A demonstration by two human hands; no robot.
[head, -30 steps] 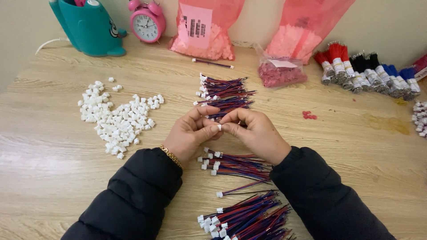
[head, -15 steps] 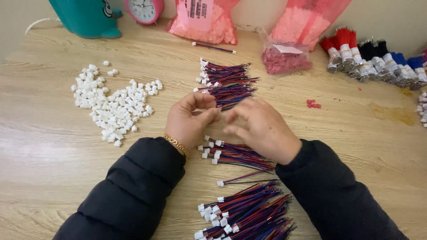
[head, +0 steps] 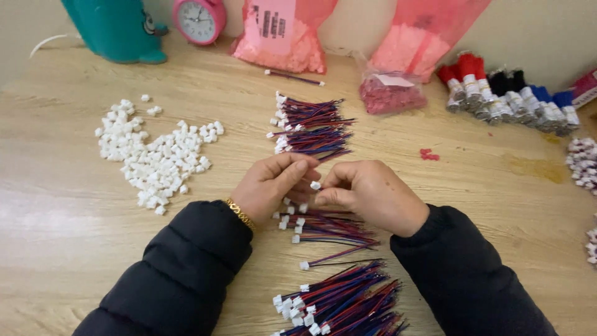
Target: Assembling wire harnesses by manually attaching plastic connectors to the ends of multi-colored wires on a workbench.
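Both hands, left [head: 270, 186] and right [head: 373, 193], pinch a small white plug [head: 315, 185], probably on a wire. It could slip into the wires [head: 329, 227] below.

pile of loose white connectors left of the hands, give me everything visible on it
The pile of white connectors lies on the wooden table, to the left of the left hand and apart from it. It consists of many small blocky housings that look like white plastic, with no wires attached as far as can be seen. They are spread in a loose, irregular patch, mostly one layer deep, with a few strays at its upper edge. Nothing but the table touches it.
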